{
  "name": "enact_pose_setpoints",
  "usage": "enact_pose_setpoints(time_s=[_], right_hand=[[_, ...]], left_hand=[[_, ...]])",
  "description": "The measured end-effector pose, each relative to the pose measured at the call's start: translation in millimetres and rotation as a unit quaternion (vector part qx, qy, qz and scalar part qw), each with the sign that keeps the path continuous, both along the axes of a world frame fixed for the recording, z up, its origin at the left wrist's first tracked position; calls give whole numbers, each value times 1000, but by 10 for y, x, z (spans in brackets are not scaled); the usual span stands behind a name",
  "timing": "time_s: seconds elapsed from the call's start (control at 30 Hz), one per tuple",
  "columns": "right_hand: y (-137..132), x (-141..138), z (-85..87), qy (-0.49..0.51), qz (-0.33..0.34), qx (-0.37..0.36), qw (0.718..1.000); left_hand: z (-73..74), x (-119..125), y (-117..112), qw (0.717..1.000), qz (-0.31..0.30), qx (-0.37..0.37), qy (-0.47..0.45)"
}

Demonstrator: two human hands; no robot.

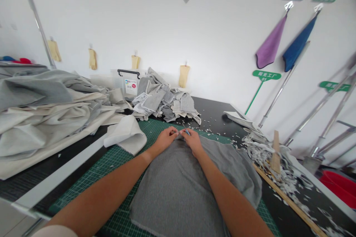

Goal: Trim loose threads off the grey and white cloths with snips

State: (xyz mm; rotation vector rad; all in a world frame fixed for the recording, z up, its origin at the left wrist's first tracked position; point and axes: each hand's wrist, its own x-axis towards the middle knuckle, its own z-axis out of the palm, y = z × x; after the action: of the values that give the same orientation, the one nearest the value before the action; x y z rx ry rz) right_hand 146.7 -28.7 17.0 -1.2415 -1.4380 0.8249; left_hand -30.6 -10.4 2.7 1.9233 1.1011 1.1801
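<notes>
A large piece of grey cloth [178, 189] lies spread over the green cutting mat [111, 189], draping towards me. At its far edge my left hand [167, 137] is closed, pinching the cloth between thumb and fingers. Close beside it, almost touching, my right hand [191, 140] is closed around a small blue-handled tool [188, 132] with a thin metal tip. The fingers cover most of this tool, so its exact kind is unclear. A folded pale cloth piece [126, 133] rests on the mat left of my left hand.
Stacked grey and cream fabric [50, 118] fills the left side. Behind my hands are a pile of cut cloth pieces [167, 100] and a clear lidded box [129, 83]. Scraps [289, 174] and a wooden strip [290, 202] lie on the right. A white bar [63, 170] crosses the left.
</notes>
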Motion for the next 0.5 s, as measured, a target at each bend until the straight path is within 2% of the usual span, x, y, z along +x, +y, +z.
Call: enact_pose_setpoints(time_s=[0.5], right_hand=[[66, 19, -34, 164, -9, -32, 986]], left_hand=[[24, 3, -39, 999, -12, 0, 48]])
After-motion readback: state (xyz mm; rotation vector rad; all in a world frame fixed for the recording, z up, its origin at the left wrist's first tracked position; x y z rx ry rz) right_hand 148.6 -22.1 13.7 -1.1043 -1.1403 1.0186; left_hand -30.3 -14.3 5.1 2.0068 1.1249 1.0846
